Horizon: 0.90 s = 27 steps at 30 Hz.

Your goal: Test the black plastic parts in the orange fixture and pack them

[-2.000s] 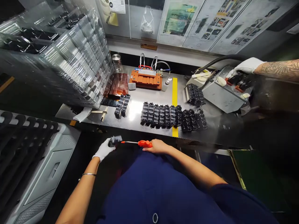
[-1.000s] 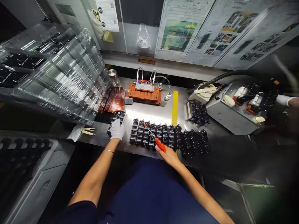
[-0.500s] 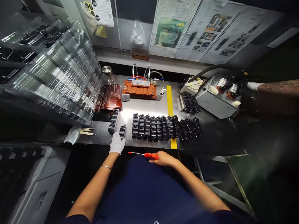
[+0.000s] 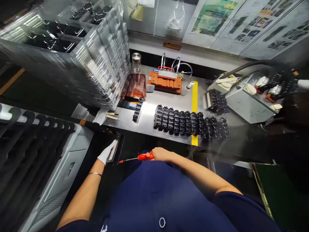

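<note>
My left hand (image 4: 107, 153), in a white glove, grips a long black part (image 4: 118, 149) with a pale strip along one face, held off the bench's front edge. The fingers lie along that strip, and part of the grip is hidden. My bare right hand (image 4: 162, 154) is closed around a red air blow gun (image 4: 145, 156), whose thin metal nozzle ends in a red tip pointing left toward the black part. One similar black part (image 4: 137, 109) lies alone on the bench, left of a block of several black parts (image 4: 177, 120) set side by side.
Tall stacks of clear plastic trays (image 4: 101, 64) stand at the left. An orange fixture (image 4: 166, 81) sits at the back, beside brown film sheets (image 4: 136, 85). Tweezers (image 4: 112, 115) lie near the front edge. A grey machine (image 4: 252, 100) and another person's gloved hand (image 4: 303, 84) are at the right.
My left hand has lifted the black part from the bench and brought it left and toward me, turning its pale strip into view. The blow gun has shifted left. The view has swung left.
</note>
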### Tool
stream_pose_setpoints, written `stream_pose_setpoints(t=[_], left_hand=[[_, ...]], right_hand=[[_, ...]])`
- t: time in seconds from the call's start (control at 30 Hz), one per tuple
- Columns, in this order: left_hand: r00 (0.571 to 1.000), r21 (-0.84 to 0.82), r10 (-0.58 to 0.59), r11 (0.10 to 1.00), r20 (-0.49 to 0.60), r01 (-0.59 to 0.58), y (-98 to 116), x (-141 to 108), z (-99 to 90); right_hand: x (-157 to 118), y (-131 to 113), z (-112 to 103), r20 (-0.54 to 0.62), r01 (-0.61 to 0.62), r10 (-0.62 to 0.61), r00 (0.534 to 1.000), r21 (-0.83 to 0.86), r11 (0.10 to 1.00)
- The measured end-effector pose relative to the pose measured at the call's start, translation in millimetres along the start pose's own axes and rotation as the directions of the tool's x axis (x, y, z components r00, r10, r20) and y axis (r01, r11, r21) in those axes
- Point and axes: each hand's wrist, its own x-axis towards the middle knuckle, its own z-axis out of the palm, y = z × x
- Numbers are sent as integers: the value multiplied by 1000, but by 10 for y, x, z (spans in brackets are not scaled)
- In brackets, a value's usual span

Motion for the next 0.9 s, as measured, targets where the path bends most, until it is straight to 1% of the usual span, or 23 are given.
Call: stream_pose_setpoints(t=[0.03,0.1,0.13,0.17,0.23,0.27,0.3,0.37,0.4,0.43,0.53,0.63,0.7,0.83,0.9], left_hand=[[1000,-23,-25,999,16,25,11,-13,-20],[996,-64,-64,996,55,67,38,-47,-50],[995,-77,-71,994,68,76,51,-67,-64],[994,-85,-74,993,77,80,62,-88,-80],[993,-85,-81,993,85,88,76,-133,-114],[992,-76,-87,993,93,94,78,-157,-131],[991,-61,-87,994,104,94,78,-182,-146],[990,-28,-60,998,129,65,73,-227,-166],[990,-17,-34,999,137,37,72,-245,-171],[990,-13,0,1000,138,2,73,-256,-173],[987,-40,126,992,98,-122,94,-247,-177],[971,-41,237,971,10,-237,128,-183,-201],[959,-10,279,960,-56,-280,144,-134,-225],[931,98,337,940,-142,-325,150,-55,-235],[910,168,376,922,-175,-348,147,-20,-213]], right_hand=[[17,-64,-14,-12,-10,10,1000,-11,1000],[44,-161,-36,-115,-85,81,990,-29,996],[53,-195,-42,-148,-103,96,984,-40,994],[58,-222,-44,-135,-88,80,988,-57,994],[67,-255,-36,-43,-12,9,999,-67,998],[74,-262,-30,-28,-6,4,1000,-59,998],[84,-262,-23,-50,-30,27,998,-54,998],[111,-250,-13,-149,-113,104,983,-56,992],[123,-239,-8,-177,-135,121,977,-66,989],[131,-230,-3,-176,-130,115,978,-77,989],[113,-219,14,-132,-87,76,988,-84,993],[60,-248,26,-76,-44,37,996,-97,994],[37,-286,30,-43,-5,0,999,-107,994],[49,-382,34,-88,7,-19,996,-131,991],[71,-422,33,-75,7,-18,997,-147,989]])
